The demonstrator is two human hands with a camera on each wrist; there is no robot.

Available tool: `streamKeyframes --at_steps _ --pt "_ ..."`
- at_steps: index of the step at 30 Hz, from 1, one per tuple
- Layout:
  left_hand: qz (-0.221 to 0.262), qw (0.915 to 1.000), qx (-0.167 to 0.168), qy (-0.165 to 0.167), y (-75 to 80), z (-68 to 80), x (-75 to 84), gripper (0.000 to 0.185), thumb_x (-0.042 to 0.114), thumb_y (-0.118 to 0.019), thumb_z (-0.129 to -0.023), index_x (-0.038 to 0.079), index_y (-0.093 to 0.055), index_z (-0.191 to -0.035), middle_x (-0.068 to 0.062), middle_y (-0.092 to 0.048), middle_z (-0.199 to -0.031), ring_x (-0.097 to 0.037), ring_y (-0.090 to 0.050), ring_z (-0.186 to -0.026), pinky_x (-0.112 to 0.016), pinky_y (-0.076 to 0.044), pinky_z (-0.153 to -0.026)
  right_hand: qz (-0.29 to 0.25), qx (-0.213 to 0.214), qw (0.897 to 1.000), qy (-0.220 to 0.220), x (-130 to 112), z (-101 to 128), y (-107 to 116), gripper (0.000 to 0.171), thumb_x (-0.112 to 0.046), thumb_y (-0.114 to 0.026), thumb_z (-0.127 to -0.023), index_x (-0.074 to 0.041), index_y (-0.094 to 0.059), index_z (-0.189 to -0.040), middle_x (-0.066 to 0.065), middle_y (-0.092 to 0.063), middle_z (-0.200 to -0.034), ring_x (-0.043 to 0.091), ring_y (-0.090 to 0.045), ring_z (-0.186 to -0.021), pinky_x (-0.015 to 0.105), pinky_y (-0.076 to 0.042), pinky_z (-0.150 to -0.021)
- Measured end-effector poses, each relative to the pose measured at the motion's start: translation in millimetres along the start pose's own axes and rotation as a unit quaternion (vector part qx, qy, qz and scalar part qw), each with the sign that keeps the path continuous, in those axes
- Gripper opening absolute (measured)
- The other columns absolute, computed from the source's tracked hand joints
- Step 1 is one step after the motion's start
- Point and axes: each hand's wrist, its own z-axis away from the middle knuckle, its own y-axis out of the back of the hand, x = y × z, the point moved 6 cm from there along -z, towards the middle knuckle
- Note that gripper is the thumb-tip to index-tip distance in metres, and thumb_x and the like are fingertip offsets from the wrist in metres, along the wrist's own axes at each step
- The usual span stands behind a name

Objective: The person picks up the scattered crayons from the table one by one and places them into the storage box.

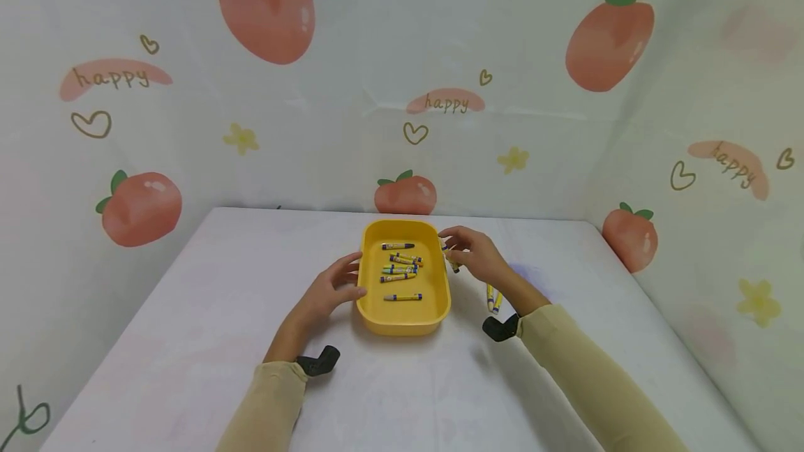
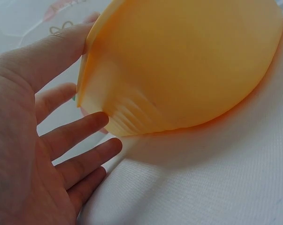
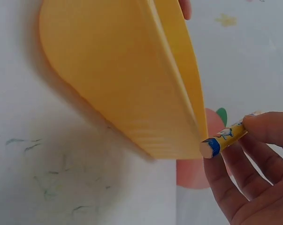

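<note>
i see the yellow tray (image 1: 440, 298) sitting mid-table (image 1: 188, 340) with several crayons (image 1: 402, 267) lying loose inside it. my right hand (image 1: 474, 253) pinches one blue-tipped crayon (image 3: 224, 138) between thumb and fingertips, just at the tray's right rim. my left hand (image 1: 329, 291) rests against the tray's left wall, fingers straight and relaxed — holding nothing. two more crayons (image 1: 493, 298) lie on the table right of the tray.

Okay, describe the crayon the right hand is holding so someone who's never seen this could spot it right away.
Find the yellow tray in the middle of the white table. Just off its right rim, the right hand pinches one crayon with a yellow wrapper and a blue tip. Unlike the crayons in the tray and the two lying on the table, it is held in fingers.
</note>
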Motion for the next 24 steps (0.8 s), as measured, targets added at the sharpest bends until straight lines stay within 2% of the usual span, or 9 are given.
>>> streamKeyframes --at_steps 5,11,16,20,24 --pt "-0.002 1.0000 -0.001 0.004 -0.6 -0.3 -1.7 0.072 0.028 -0.074 -0.085 0.030 -0.039 -0.148 -0.006 -0.048 -0.143 -0.026 -0.050 -0.124 -0.049 -0.041 -0.103 -0.004 -0.012 1.000 -0.004 -8.1 -9.0 -4.7 0.035 -0.001 -0.065 -0.089 -0.002 -0.061 -0.124 0.011 -0.065 -0.106 0.025 -0.063 -0.091 0.033 -0.057 -0.070" --pt "0.001 1.0000 0.002 0.005 0.0 0.0 -0.6 0.072 0.028 -0.075 -0.085 0.031 -0.040 -0.147 -0.004 -0.049 -0.141 -0.025 -0.050 -0.124 -0.049 -0.041 -0.103 0.000 -0.050 0.999 0.007 -19.2 -20.7 -14.0 0.034 0.001 -0.066 -0.088 -0.003 -0.063 -0.122 0.010 -0.066 -0.103 0.023 -0.062 -0.089 0.032 -0.057 -0.069" --pt "-0.003 1.0000 0.001 0.007 0.3 -0.2 -0.5 0.073 0.029 -0.075 -0.084 0.031 -0.040 -0.148 -0.005 -0.048 -0.143 -0.026 -0.050 -0.125 -0.049 -0.041 -0.103 0.007 -0.098 0.995 0.002 -28.5 -29.9 -25.5 0.033 0.000 -0.067 -0.088 -0.003 -0.064 -0.120 0.010 -0.066 -0.100 0.022 -0.062 -0.083 0.032 -0.056 -0.066" --pt "-0.001 1.0000 -0.004 0.004 0.4 -1.1 -1.4 0.074 0.028 -0.075 -0.085 0.028 -0.038 -0.149 -0.009 -0.047 -0.144 -0.028 -0.049 -0.126 -0.050 -0.041 -0.103 0.018 -0.152 0.988 -0.018 -32.3 -36.8 -37.9 0.033 0.000 -0.067 -0.088 -0.004 -0.064 -0.121 0.011 -0.066 -0.100 0.022 -0.062 -0.082 0.031 -0.057 -0.068" --pt "-0.003 0.9998 -0.017 0.003 0.9 9.4 19.4 0.075 0.026 -0.073 -0.087 0.019 -0.035 -0.151 -0.015 -0.045 -0.145 -0.032 -0.048 -0.127 -0.049 -0.041 -0.103 0.036 -0.198 0.979 -0.023 -33.8 -41.6 -49.4 0.032 0.001 -0.067 -0.089 -0.004 -0.065 -0.120 0.010 -0.065 -0.099 0.021 -0.062 -0.083 0.030 -0.057 -0.070"
